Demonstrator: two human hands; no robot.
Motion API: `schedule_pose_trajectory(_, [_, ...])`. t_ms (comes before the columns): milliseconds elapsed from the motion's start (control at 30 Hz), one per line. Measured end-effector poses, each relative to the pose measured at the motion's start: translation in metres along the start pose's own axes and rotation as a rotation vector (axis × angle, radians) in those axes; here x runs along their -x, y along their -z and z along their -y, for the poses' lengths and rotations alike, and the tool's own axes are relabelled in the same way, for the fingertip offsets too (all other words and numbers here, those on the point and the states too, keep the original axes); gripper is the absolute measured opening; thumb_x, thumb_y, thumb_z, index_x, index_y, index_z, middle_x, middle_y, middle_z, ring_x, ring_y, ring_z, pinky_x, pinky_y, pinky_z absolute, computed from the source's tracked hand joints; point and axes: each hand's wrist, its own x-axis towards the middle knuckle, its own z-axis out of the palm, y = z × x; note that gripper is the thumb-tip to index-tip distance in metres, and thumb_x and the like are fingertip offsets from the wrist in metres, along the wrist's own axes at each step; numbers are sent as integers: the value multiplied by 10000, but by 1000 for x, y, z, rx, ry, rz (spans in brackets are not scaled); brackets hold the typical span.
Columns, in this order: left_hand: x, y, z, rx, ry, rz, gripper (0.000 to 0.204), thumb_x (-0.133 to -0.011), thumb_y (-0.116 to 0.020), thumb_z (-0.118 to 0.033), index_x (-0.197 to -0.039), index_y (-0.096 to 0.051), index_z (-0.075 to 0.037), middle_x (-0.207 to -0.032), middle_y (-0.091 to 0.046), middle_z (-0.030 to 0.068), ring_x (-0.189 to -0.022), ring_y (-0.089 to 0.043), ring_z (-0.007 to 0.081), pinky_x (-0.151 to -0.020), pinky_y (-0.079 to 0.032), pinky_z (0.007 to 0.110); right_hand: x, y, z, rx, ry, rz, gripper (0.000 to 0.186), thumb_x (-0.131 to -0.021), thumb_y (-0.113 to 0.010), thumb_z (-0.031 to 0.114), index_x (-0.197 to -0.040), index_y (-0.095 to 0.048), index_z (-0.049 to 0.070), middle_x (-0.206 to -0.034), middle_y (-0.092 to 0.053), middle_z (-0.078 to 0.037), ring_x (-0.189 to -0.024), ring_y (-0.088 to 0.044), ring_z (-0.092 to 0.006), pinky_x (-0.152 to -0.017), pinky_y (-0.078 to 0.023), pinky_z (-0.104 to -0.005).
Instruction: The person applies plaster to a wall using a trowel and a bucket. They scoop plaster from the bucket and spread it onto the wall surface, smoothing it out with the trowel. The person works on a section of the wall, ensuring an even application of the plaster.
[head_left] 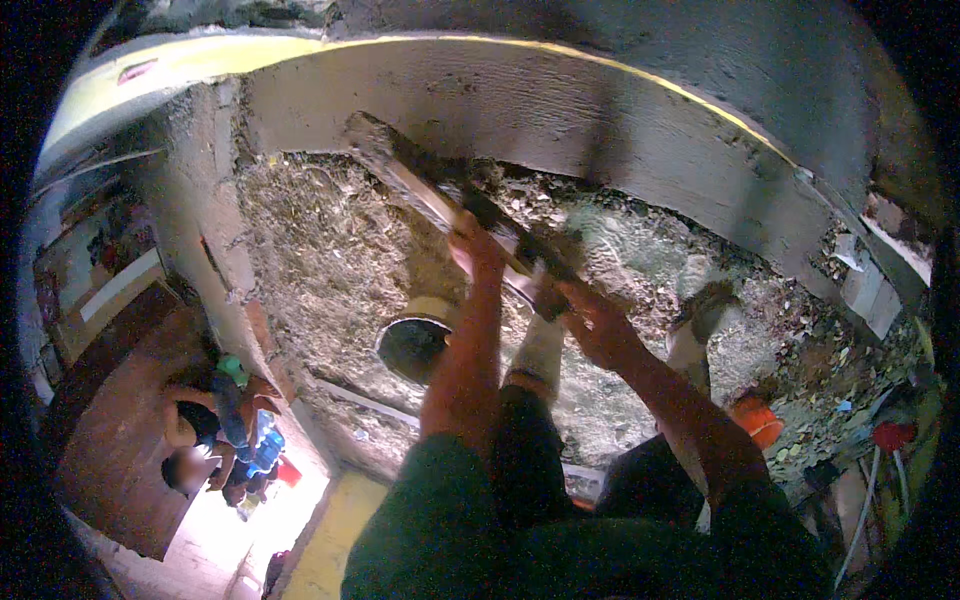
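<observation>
Head view: both hands are on one long, grimy bar (415,190), held out over the debris-strewn ground (320,230), slanting from upper left down to lower right. Its far end overlaps the lower part of the grey plastered wall band (400,95); can't tell if it touches. Left hand (478,248) is wrapped around the bar near mid-length, fingers closed; gap between fingertips and palm not readable, hand is soft with blur. Right hand (600,328) is at the near end, fingers curled onto it; looks like a grip, but individual fingers don't resolve and the thumb position is unclear. Spacing the hands apart probably gives leverage and control of tilt: the left likely takes the weight, the right likely steers the tail. Feet are planted apart under the bar, presumably for balance while leaning forward. Bucket (420,317) sits just beside the left forearm, partly hidden by it, mouth dark, contents not readable; probably parked there for easy reach. Orange container (757,420) lies right of the right forearm, away from both hands.
</observation>
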Motion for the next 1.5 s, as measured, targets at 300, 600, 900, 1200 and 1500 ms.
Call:
schedule_pose_trajectory(300, [-327, -22, 21, -850, -233, -105, 486, -819, -659, -249, -1235, -480, -71, -1086, -610, 161, -1008, -597, 273, -860, -495, 435, 80, -34, -172, 0, -585, 112, 364, -849, -621, 156, -1200, -537, 101, -1060, -655, -153, -933, -654, -250, -823, -518, -361])
schedule_pose_trajectory(600, [-412, -60, -17, -1527, -585, 123, 364, -841, -634, -307, -1161, -625, -133, -1225, -583, 83, -1024, -634, 268, -803, -528, 382, 105, -17, -259, 35, -785, 66, 322, -847, -602, 164, -1144, -534, 62, -962, -671, -168, -887, -661, -269, -794, -520, -373])
schedule_pose_trajectory(900, [-301, -121, -80, 395, -92, 266, 484, -781, -612, -58, -1249, -526, -145, -1135, -586, 117, -986, -602, 265, -803, -508, 375, 124, -35, -257, -132, -777, -41, 294, -871, -605, 190, -1129, -549, 63, -842, -651, -121, -771, -629, -222, -729, -499, -339])
schedule_pose_trajectory(1200, [-258, -159, -78, -760, -610, 189, 597, -784, -550, -64, -1355, -376, -59, -1275, -486, 193, -1169, -477, 326, -884, -474, 408, 133, -16, -224, -246, -733, 117, 309, -856, -609, 230, -1113, -566, 65, -736, -648, -87, -669, -614, -192, -667, -495, -328])
schedule_pose_trajectory(1500, [-154, -233, -73, -499, -452, 163, 631, -822, -558, -245, -1267, -222, 50, -1306, -399, 280, -1082, -520, 400, -932, -469, 415, 189, 29, -243, -299, -679, 110, 290, -889, -601, 195, -1124, -541, 36, -731, -613, -74, -655, -609, -146, -618, -538, -313])
